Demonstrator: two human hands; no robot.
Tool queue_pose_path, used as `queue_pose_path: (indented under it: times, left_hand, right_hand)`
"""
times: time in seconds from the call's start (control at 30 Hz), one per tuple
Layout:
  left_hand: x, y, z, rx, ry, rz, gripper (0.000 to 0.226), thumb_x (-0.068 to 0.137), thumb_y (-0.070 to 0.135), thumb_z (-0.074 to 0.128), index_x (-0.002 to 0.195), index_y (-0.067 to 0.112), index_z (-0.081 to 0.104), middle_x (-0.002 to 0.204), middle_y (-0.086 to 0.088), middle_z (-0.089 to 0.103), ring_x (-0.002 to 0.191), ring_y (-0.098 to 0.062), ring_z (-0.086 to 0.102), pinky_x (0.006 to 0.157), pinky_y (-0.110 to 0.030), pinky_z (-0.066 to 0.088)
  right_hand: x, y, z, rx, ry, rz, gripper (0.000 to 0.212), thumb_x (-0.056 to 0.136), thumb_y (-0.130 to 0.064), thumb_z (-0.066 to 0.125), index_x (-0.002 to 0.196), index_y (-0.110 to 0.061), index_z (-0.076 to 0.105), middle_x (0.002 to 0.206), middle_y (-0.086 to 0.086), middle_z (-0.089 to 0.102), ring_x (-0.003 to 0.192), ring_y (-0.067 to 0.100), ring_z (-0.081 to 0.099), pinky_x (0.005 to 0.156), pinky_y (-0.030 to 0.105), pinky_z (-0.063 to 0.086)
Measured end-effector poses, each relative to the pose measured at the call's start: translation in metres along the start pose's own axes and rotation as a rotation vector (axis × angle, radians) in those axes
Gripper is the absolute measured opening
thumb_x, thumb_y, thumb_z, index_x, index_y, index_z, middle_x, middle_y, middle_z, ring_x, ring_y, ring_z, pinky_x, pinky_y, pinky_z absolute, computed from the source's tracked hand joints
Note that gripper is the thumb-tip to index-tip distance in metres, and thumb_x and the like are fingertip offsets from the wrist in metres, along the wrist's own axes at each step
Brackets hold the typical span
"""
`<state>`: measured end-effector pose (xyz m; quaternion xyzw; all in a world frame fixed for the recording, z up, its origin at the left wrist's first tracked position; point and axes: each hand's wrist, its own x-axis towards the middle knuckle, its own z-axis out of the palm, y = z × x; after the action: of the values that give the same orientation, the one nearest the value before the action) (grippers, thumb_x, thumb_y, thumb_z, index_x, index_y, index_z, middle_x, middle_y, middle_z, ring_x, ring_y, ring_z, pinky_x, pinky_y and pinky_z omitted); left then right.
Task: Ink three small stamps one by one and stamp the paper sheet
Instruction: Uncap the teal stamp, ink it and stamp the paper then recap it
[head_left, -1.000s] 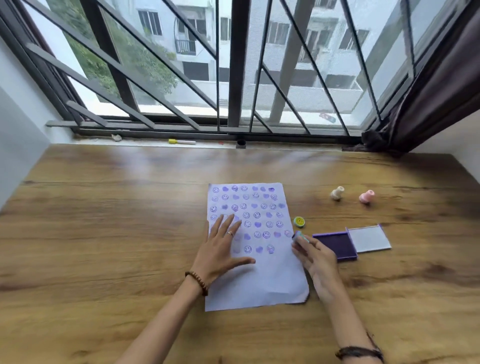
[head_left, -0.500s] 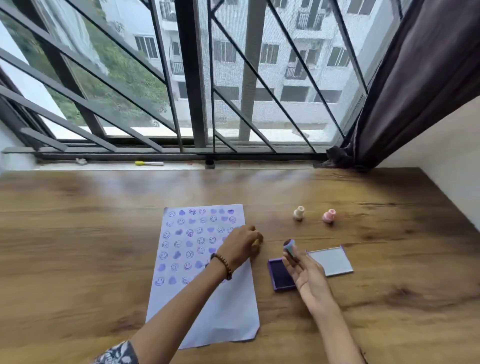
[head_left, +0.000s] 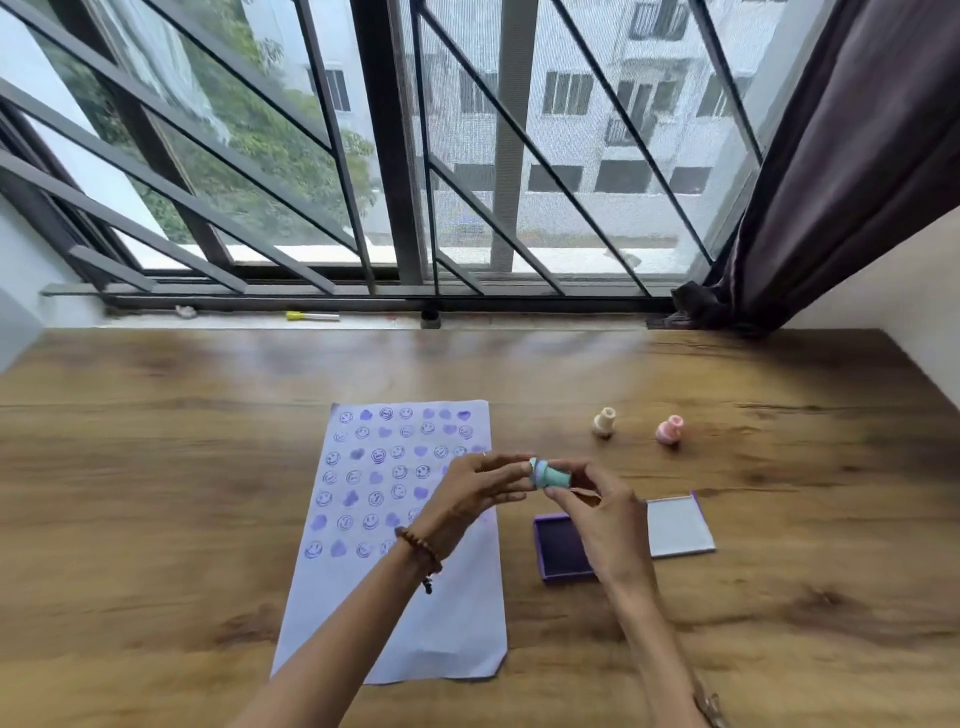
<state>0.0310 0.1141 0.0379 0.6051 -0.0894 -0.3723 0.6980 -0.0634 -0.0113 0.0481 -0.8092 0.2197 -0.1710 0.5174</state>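
A white paper sheet (head_left: 415, 613) lies on the wooden table, its upper part covered with several rows of purple smiley and heart prints. A small teal stamp (head_left: 550, 474) is held sideways above the table between both hands. My left hand (head_left: 478, 486) pinches its lid end and my right hand (head_left: 597, 514) grips its body. Under my right hand sits the open purple ink pad (head_left: 558, 551) with its lid (head_left: 680, 525) folded out to the right. A cream stamp (head_left: 604, 422) and a pink stamp (head_left: 669, 429) stand farther back on the right.
The wooden table (head_left: 156, 493) runs up to a window sill with a barred window. A yellow marker (head_left: 311, 315) lies on the sill. A dark curtain (head_left: 831, 156) hangs at the right, beside a white wall.
My left hand left the paper, picked up the small yellow-green cap beside the sheet, and came to the teal stamp. My right hand lifted the stamp from the paper edge. The camera view shifted.
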Motion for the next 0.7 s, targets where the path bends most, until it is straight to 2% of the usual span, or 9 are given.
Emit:
queue_pose_path:
  times: [0.07, 0.17, 0.3, 0.37, 0.43, 0.57, 0.63, 0.7]
  left_hand:
    - [-0.002, 0.003, -0.001, 0.007, -0.021, 0.017, 0.018, 0.084, 0.009, 0.06, 0.1, 0.008, 0.068, 0.083, 0.0, 0.073, 0.078, -0.009, 0.069, 0.073, -0.016, 0.056]
    - [-0.003, 0.007, -0.002, -0.029, -0.045, 0.013, 0.021, 0.082, 0.008, 0.063, 0.103, 0.005, 0.067, 0.09, -0.006, 0.072, 0.082, -0.014, 0.07, 0.073, -0.016, 0.056]
    - [0.0, 0.006, -0.001, -0.092, -0.059, -0.005, 0.017, 0.082, 0.008, 0.062, 0.098, 0.008, 0.069, 0.082, -0.003, 0.076, 0.078, -0.014, 0.071, 0.068, -0.015, 0.056]
    - [0.002, 0.003, 0.001, -0.125, -0.063, -0.001, 0.015, 0.082, 0.008, 0.062, 0.093, 0.011, 0.071, 0.08, -0.002, 0.076, 0.078, -0.013, 0.071, 0.07, -0.016, 0.056]
    - [0.005, 0.001, 0.004, -0.174, -0.064, 0.011, 0.014, 0.081, 0.007, 0.062, 0.09, 0.013, 0.072, 0.081, -0.002, 0.076, 0.079, -0.013, 0.071, 0.072, -0.017, 0.057]
    - [0.013, -0.006, 0.01, -0.313, -0.016, 0.025, 0.017, 0.083, -0.001, 0.059, 0.082, 0.013, 0.069, 0.081, -0.005, 0.075, 0.076, -0.014, 0.071, 0.07, -0.02, 0.058]
    - [0.019, -0.01, 0.01, -0.255, -0.006, 0.05, 0.014, 0.081, -0.001, 0.061, 0.083, 0.012, 0.066, 0.085, -0.006, 0.071, 0.078, -0.014, 0.07, 0.073, -0.02, 0.058]
    - [0.025, -0.013, 0.009, -0.044, 0.013, 0.109, 0.012, 0.079, 0.004, 0.066, 0.086, 0.014, 0.063, 0.087, -0.004, 0.069, 0.079, -0.007, 0.068, 0.075, -0.017, 0.056]
  right_hand:
    - [0.001, -0.005, -0.003, -0.064, -0.021, -0.062, 0.024, 0.074, -0.002, 0.07, 0.089, -0.02, 0.068, 0.089, -0.003, 0.071, 0.078, 0.006, 0.065, 0.071, 0.016, 0.05]
    - [0.004, -0.012, -0.009, -0.149, -0.061, -0.163, 0.02, 0.078, -0.004, 0.068, 0.095, -0.014, 0.067, 0.09, 0.0, 0.066, 0.079, 0.01, 0.06, 0.067, 0.006, 0.041]
    - [0.011, -0.015, -0.013, -0.265, -0.137, -0.232, 0.014, 0.085, -0.014, 0.062, 0.098, -0.007, 0.063, 0.088, 0.001, 0.058, 0.078, 0.014, 0.055, 0.064, 0.015, 0.038]
    - [0.015, -0.015, -0.015, -0.218, -0.17, -0.187, 0.014, 0.087, -0.019, 0.06, 0.096, -0.009, 0.062, 0.084, 0.001, 0.06, 0.074, 0.017, 0.056, 0.061, 0.022, 0.042]
    - [0.018, -0.014, -0.015, -0.097, -0.144, -0.087, 0.016, 0.085, -0.021, 0.062, 0.098, -0.012, 0.063, 0.084, 0.003, 0.064, 0.076, 0.018, 0.061, 0.066, 0.031, 0.052]
    - [0.019, -0.005, -0.005, 0.408, -0.085, 0.211, 0.032, 0.078, -0.009, 0.069, 0.108, -0.015, 0.058, 0.088, 0.0, 0.067, 0.078, 0.009, 0.065, 0.063, 0.02, 0.057]
    - [0.02, 0.004, 0.0, 0.442, -0.086, 0.253, 0.028, 0.079, -0.007, 0.068, 0.105, -0.012, 0.062, 0.094, 0.005, 0.068, 0.082, 0.012, 0.066, 0.063, 0.018, 0.057]
    - [0.025, 0.011, 0.001, 0.39, -0.088, 0.251, 0.02, 0.079, -0.007, 0.068, 0.096, -0.018, 0.067, 0.095, 0.004, 0.071, 0.088, 0.015, 0.067, 0.067, 0.019, 0.057]
